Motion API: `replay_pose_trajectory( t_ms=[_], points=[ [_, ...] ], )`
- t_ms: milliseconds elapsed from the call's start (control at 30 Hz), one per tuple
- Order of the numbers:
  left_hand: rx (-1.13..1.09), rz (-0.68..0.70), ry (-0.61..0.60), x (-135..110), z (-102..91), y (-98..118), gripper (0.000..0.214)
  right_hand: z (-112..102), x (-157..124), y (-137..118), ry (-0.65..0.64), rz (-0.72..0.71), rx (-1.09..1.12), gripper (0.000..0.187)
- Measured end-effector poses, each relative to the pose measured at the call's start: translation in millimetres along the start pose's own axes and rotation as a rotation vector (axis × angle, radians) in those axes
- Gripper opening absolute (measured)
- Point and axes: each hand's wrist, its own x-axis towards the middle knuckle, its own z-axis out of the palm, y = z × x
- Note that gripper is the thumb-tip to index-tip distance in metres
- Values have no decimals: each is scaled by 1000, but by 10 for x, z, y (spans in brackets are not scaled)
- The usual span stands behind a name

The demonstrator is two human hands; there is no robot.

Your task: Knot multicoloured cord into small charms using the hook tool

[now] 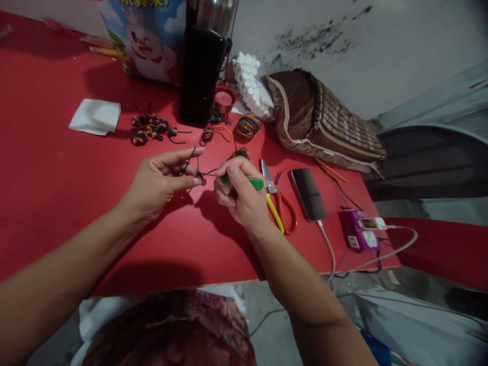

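My right hand [242,190] is closed around the green handle of a crochet hook [256,184]. The hook's thin metal shaft points left and meets a small dark crocheted piece [200,178]. Thumb and fingers of my left hand [162,175] pinch that piece, with a dark strand of yarn looped up over the index finger. Just beyond my hands lie a loose bundle of multicoloured yarn [242,154] and a wound yarn ball [248,126]. Several knotted yarn pieces [152,127] in black, orange and blue sit farther left.
Scissors [276,198] with yellow and orange handles lie right of my right hand, near a charging phone [308,194]. A purple box [358,231] with a plug stands by the table's right edge. Another phone [202,76] stands upright at the back, beside a folded white tissue [95,116].
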Motion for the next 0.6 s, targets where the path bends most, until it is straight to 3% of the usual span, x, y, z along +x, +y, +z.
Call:
replay_pose_trajectory(
  t_ms=[133, 333, 600],
  points=[
    [-83, -47, 30, -23, 34, -12, 51, 69, 7, 92, 85, 9, -6, 29],
    [-111, -92, 16, -60, 68, -48, 50, 71, 3, 141, 65, 36, -65, 35],
    [-40, 34, 39, -47, 51, -35, 49, 71, -19, 90, 6, 53, -43, 34]
  ],
)
